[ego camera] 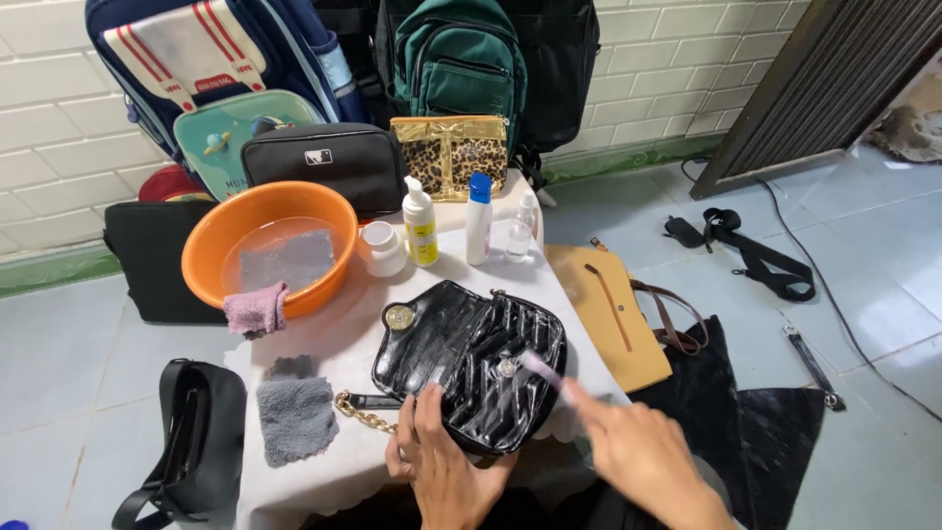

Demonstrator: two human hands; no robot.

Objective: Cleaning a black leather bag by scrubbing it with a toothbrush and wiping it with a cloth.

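Note:
A glossy black quilted handbag (pixel 471 348) with a round gold clasp and a gold chain (pixel 365 414) lies on a small white-covered table (pixel 339 329). My left hand (pixel 440 461) presses on the bag's near edge, fingers spread. My right hand (pixel 633 451) is blurred and holds a thin pale brush-like tool (pixel 543 370) over the bag's right side. A grey cloth (pixel 294 417) lies left of the bag.
An orange basin (pixel 211 240) with water and a cloth stands at the table's back left, a pink rag (pixel 257 309) over its rim. Bottles and a white jar (pixel 383 247) stand behind the handbag. Backpacks, pouches, a tan bag (pixel 608 314) and black bags surround the table.

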